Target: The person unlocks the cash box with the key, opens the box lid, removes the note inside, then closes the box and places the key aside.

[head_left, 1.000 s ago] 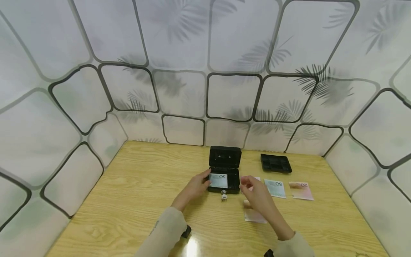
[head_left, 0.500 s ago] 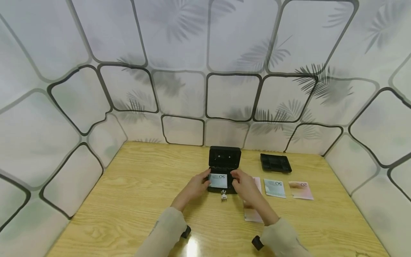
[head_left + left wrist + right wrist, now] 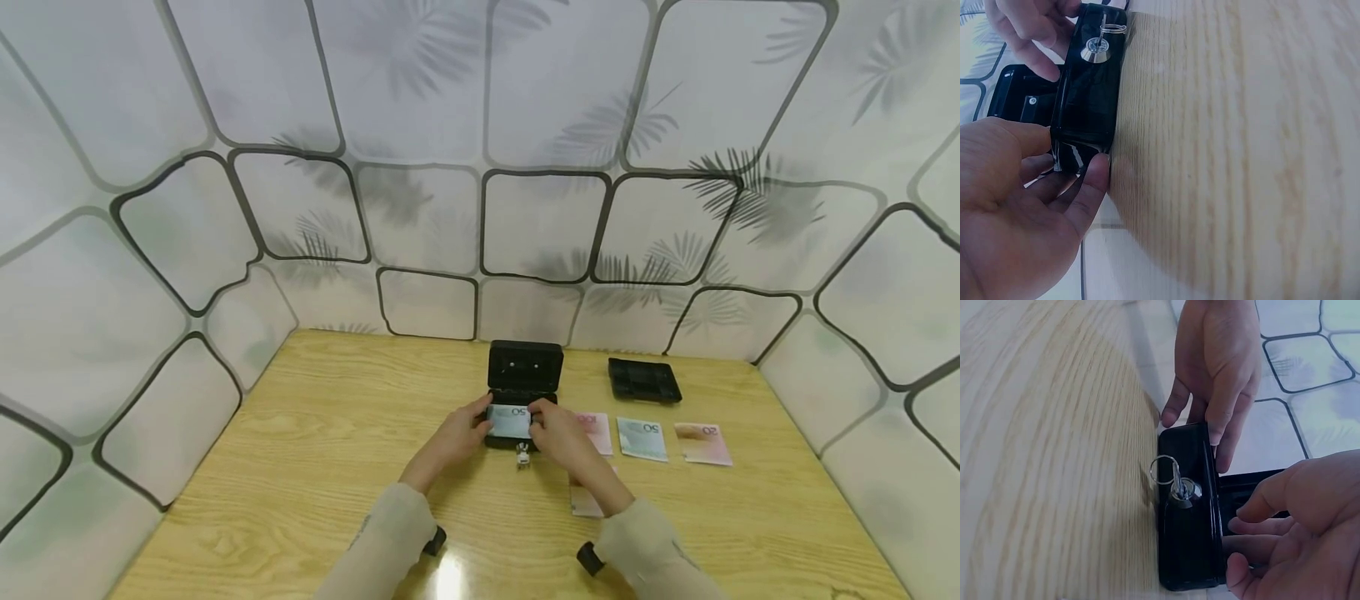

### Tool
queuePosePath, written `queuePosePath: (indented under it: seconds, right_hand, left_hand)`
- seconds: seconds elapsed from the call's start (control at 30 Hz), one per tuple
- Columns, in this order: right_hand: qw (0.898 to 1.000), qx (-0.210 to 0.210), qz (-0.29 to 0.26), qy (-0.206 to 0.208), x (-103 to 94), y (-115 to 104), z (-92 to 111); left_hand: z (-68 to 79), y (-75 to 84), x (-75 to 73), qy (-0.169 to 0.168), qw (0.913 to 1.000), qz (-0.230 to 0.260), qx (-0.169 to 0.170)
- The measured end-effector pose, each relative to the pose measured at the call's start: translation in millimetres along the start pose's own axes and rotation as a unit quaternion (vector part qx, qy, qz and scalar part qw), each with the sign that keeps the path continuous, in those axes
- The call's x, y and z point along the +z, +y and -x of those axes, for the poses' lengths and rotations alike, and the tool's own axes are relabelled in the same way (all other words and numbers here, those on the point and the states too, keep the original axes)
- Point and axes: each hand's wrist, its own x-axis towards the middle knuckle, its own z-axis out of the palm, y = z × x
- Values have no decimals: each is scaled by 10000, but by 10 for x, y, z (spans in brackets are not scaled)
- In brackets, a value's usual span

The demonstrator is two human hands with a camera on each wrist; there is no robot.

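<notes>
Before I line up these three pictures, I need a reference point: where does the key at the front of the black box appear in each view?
Head: the key is in the lower half, slightly right of centre.
Left wrist: near the top edge, left of centre.
Right wrist: slightly right of and below centre.
Shared landmark: the black box, visible in all three.

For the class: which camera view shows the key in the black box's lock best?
The right wrist view: the key is large and unobstructed, in the lock of the black box. The left wrist view shows it too, but smaller and nearer the top edge; the head view gives only a tiny silvery shape.
</notes>
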Motion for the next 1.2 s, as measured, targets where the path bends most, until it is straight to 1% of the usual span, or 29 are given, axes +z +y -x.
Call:
queuePosePath:
  seconds: [0.2,0.33,0.53,0.63,0.8,1.2]
  right_hand:
    - [9995,128,260,-143,24,-40,-50]
    - [9995,143,273,-107,55,-42,-78]
    - [9999,13,-27,135,81,-16,-105]
    - [9993,-77,-223,275,92,-2,-117]
    - [9974,-113,-574,414,117,-7,-131]
    - [9943,-187,-915,518,172,0,-202]
  left_hand:
    - [-1,-3,-3,-6,10000,43,-71]
    - [-1,-15,-3,-10,9999,82,-64]
    - [-8,-25,-11,39,10000,23,85]
    - [-10,-22,-7,56,9999,9,84]
    - [-6,-16,-1,36,10000,25,47]
    - [0,-22,-4,-2,10000,18,50]
